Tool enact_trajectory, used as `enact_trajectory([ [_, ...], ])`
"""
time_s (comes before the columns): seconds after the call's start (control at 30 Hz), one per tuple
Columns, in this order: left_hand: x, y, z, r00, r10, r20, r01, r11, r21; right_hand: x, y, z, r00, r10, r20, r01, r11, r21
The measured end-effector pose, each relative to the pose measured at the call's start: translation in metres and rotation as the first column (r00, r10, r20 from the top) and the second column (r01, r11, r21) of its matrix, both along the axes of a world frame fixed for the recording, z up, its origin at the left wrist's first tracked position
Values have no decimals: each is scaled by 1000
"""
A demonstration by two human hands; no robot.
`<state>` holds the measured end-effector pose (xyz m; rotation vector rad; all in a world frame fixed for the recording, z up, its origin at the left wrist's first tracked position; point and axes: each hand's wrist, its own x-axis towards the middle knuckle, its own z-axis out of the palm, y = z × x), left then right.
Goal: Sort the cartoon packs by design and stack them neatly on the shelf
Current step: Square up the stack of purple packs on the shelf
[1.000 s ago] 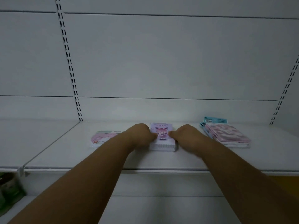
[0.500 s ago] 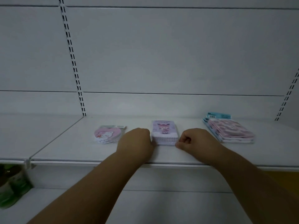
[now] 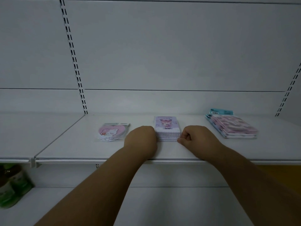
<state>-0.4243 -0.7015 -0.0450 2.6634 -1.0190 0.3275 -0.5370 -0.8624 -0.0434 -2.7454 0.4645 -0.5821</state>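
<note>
The purple stack of cartoon packs sits mid-shelf, its top pack showing a pink-haired figure — any print on it is too small to read. The left hand rests against the stack's left edge, fingers hidden, so its grip cannot be told. The right hand lies curled in a fist at the stack's right front corner, holding nothing. Left of the stack lies a heart pack; right of it, a pink stack whose teal header carries a barcode — unreadable. All lie on the white shelf.
</note>
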Motion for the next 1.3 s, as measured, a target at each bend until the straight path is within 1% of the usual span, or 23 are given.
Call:
enact_trajectory([
  [0.1, 0, 1, 0, 1000, -10, 20, 10, 1000, 1, -1, 0, 0, 1000, 5, 3, -5, 1000, 2],
  [0.17, -1, 2, -2, 999, -11, 30, 12, 999, -31, -2, 0, 0, 1000, 4, 10, -4, 1000, 10],
  [0.27, -1, 7, -5, 1000, -21, 17, 24, 980, -196, -4, 0, 0, 995, -13, 97, 9, 999, 43],
  [0.33, -1, 10, -5, 1000, -27, 3, 27, 967, -254, -4, 1, 0, 992, -3, 124, -1, 999, 32],
  [0.57, 1, 7, -6, 1000, -2, 8, 3, 974, -227, -3, 1, 1, 996, 13, 93, -16, 999, 33],
  [0.67, 1, 6, -8, 1000, 6, 16, -2, 975, -223, -3, 0, -1, 994, 10, 109, -14, 999, 37],
  [1.03, -2, 7, -11, 993, -40, 110, 65, 970, -236, -2, -1, -3, 996, 37, 84, -37, 999, 0],
  [1.2, 1, 6, -9, 996, -47, 71, 63, 969, -238, -4, -3, -1, 996, 43, 75, -47, 997, 59],
  [1.3, 3, 5, -8, 998, -38, 51, 48, 975, -217, -3, -3, 0, 997, 44, 68, -48, 997, 57],
])
